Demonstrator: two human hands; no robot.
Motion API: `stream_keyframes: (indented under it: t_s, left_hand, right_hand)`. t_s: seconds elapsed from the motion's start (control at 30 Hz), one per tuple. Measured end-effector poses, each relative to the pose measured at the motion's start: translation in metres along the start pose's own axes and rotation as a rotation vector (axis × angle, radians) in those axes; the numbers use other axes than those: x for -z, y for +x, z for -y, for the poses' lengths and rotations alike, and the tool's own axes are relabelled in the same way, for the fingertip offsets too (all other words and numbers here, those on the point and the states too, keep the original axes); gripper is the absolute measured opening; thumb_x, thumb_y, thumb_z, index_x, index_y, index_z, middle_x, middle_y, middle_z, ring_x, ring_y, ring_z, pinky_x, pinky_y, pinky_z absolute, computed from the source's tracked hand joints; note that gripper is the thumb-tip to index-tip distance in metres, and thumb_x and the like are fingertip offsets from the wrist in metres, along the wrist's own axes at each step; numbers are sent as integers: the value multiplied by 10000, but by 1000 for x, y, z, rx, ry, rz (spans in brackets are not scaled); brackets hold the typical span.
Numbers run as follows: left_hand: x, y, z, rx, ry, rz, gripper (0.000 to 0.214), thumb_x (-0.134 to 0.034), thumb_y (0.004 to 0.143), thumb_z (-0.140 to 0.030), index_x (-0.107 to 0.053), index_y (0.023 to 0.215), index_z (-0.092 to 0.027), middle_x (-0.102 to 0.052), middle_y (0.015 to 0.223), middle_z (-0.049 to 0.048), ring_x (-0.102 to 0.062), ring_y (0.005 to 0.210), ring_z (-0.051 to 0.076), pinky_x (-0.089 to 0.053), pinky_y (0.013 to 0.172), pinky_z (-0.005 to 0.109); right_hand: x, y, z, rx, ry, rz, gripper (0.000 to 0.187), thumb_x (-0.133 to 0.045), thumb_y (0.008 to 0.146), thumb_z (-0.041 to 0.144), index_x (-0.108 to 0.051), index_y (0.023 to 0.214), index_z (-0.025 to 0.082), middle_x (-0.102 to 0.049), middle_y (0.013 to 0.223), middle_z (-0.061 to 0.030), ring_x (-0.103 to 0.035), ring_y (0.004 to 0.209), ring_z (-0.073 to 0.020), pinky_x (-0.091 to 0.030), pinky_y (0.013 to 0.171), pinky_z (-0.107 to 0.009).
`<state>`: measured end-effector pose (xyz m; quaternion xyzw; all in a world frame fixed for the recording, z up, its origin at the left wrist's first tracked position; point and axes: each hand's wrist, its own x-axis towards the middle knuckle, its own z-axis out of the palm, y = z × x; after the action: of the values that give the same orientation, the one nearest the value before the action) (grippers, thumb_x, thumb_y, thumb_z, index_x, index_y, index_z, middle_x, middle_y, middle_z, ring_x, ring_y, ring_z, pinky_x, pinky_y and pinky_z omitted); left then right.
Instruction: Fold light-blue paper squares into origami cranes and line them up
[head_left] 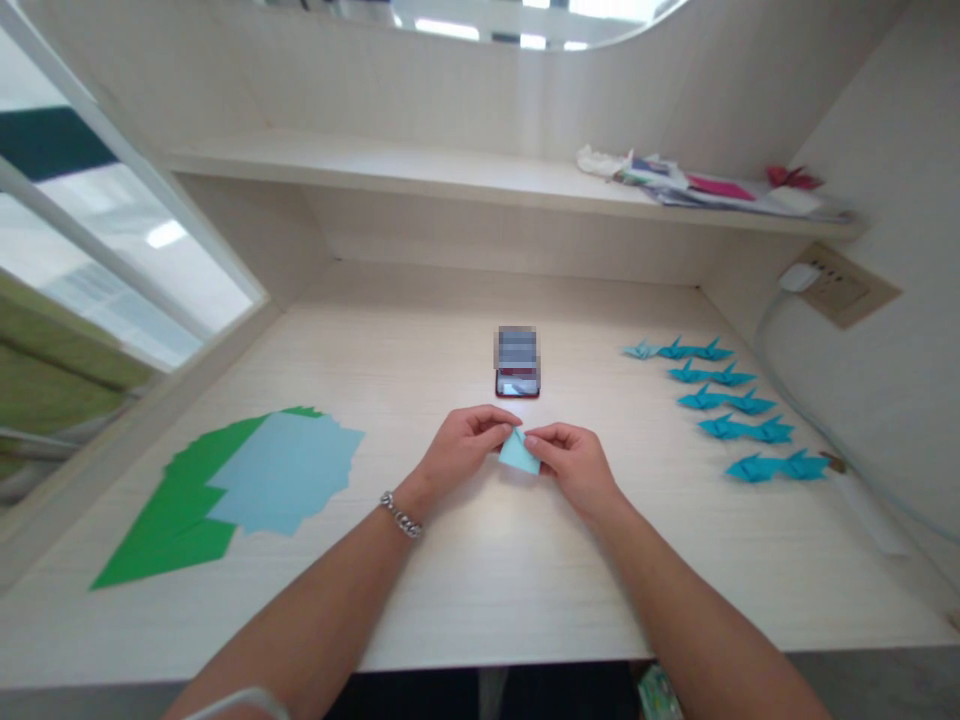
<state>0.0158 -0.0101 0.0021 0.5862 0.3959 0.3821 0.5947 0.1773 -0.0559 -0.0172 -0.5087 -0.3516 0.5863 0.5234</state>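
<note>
A small light-blue piece of folded paper [520, 455] is held above the middle of the desk. My left hand [471, 440] pinches its upper left edge between thumb and fingers. On the other side, my right hand [574, 458] grips the paper's right edge with thumb and index finger. Just beyond the hands a phone [517, 362] with a red rim lies on the desk, its screen lit. Several blue folded paper cranes [739, 400] stand in short rows at the right; one at the far end is paler.
Light-blue paper sheets [292, 475] overlap green paper sheets [165, 530] at the left. A shelf [375, 170] runs across the back, with papers [705, 190] and a red folded shape [793, 178]. On the right wall, a plug [799, 277] and its cable sit beside the cranes.
</note>
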Motion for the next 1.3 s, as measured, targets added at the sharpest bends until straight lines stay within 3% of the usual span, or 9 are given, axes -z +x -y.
stream_keyframes:
  t_s: [0.23, 0.4, 0.6, 0.8, 1.3]
  left_hand:
    - [2, 23, -8, -69, -13, -69, 194, -681, 695, -202, -698, 872, -122, -716, 787, 69, -635, 683, 145, -483, 638, 244]
    - [0, 32, 1, -53, -69, -110, 236, -679, 698, -190, -665, 926, -129, -699, 719, 43, -612, 607, 125, -469, 571, 229]
    - [-1, 28, 9, -14, -254, -151, 259, -664, 753, -280, -646, 973, -144, -702, 804, 63, -643, 684, 141, -526, 661, 284]
    - [-3, 19, 10, -25, -138, -95, 347, -765, 665, -254, -663, 977, -140, -710, 868, 82, -660, 789, 161, -524, 756, 289]
    - [-4, 17, 6, -42, -101, -141, 309, -772, 646, -289, -662, 892, -137, -701, 746, 50, -650, 685, 153, -520, 657, 268]
  right_hand:
    - [-7, 14, 19, 45, -15, -37, 281, -786, 571, 352, -715, 756, 153, -695, 697, -39, -598, 603, -135, -493, 570, -265]
    - [-3, 23, 11, 54, 14, -21, 268, -780, 585, 342, -714, 772, 163, -707, 743, -40, -608, 625, -138, -497, 598, -278]
    - [3, 22, 5, 99, -73, -45, 231, -751, 635, 339, -717, 777, 160, -701, 690, -37, -593, 573, -129, -473, 558, -262]
    - [3, 18, 6, 206, -185, -51, 228, -721, 676, 349, -721, 803, 160, -719, 726, -57, -624, 622, -156, -485, 591, -280]
    - [-4, 12, 7, 192, -204, -39, 259, -720, 674, 379, -724, 809, 159, -715, 717, -59, -615, 603, -160, -486, 573, -286]
